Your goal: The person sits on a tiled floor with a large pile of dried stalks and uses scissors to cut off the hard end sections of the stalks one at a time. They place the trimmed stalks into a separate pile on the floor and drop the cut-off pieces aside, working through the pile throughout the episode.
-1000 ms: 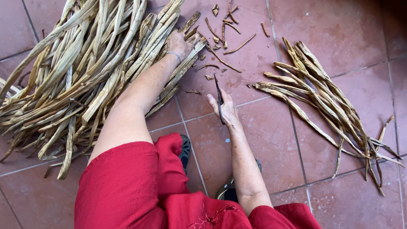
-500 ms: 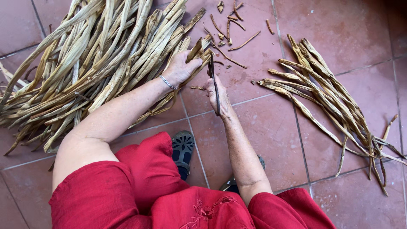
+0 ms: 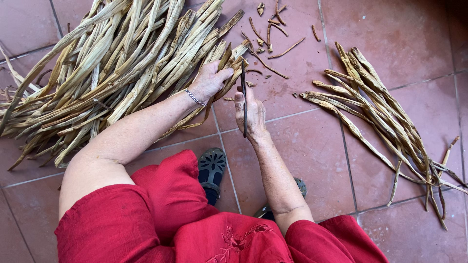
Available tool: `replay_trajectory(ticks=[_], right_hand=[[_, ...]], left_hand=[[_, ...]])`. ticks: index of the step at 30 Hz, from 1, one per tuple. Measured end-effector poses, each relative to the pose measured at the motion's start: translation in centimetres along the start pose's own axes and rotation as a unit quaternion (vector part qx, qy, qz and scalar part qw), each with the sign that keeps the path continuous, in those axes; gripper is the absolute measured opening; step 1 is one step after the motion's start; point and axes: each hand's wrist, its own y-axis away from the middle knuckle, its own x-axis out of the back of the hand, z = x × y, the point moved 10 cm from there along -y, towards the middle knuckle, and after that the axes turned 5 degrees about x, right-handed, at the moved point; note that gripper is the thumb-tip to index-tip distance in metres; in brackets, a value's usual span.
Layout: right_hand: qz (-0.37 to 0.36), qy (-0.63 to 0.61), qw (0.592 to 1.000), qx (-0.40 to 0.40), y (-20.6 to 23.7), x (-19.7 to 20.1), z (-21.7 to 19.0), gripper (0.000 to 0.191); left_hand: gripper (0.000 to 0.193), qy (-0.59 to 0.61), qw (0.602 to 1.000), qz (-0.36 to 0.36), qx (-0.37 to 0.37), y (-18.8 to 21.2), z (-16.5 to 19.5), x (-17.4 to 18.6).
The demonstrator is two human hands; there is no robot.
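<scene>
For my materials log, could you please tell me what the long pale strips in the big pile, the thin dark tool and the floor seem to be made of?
The long pale strips look like dried plant leaves or stalks: tan, matte, fibrous, curled. The thin dark tool in the right hand seems to be metal, perhaps a blade: slim, straight, dark; its finish is unclear. The floor looks like unglazed reddish clay tiles with pale grout lines.

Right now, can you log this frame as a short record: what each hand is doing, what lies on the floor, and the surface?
left hand: gripping dried stalks at the near edge of the big pile
right hand: holding a thin dark blade, tip pointing away
small pile: dried stalks, to the right, apart from both hands
scraps: short bits between the piles
floor: reddish tiles
clothing: red garment, dark shoe
</scene>
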Motion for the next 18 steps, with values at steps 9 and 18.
replay_trajectory(ticks=[9,18], right_hand=[[0.021,0.024,0.999,0.021,-0.3,0.8,-1.1,0.063],[0.042,-0.011,0.999,-0.003,0.2,0.0,0.9,0.065]], left_hand=[[0.025,0.051,0.996,-0.041,-0.056,0.6,1.9,-0.7],[0.024,0.076,0.994,-0.083,0.008,0.3,-0.6,-1.9]])
